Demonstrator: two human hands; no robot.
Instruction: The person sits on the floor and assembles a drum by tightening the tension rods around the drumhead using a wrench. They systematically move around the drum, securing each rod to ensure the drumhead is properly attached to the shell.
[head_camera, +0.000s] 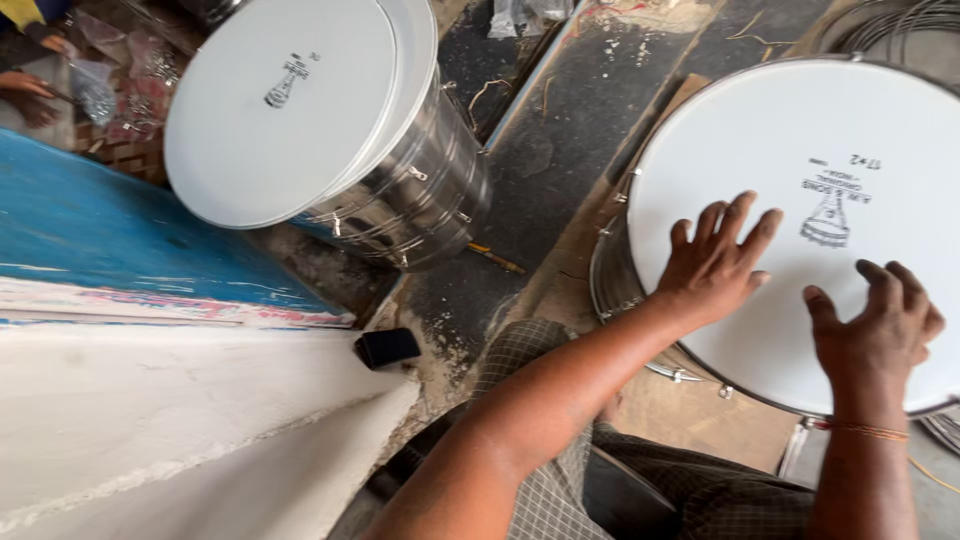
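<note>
A large drum (850, 130) with a white skin and a shiny metal rim lies in front of me at the right, a small black print on its head. My left hand (715, 262) rests flat on the white skin near its left edge, fingers spread. My right hand (878, 325) presses on the skin near the lower edge, fingers bent and apart. Neither hand holds anything. A thin thread band circles my right wrist.
A second drum (420, 190) with a steel shell and white head leans at the upper left. A blue and white painted ledge (120, 240) fills the left. A small black object (387, 347) lies on the dark floor. Another person's hands (30, 95) work at the far upper left. Metal hoops (890, 25) sit upper right.
</note>
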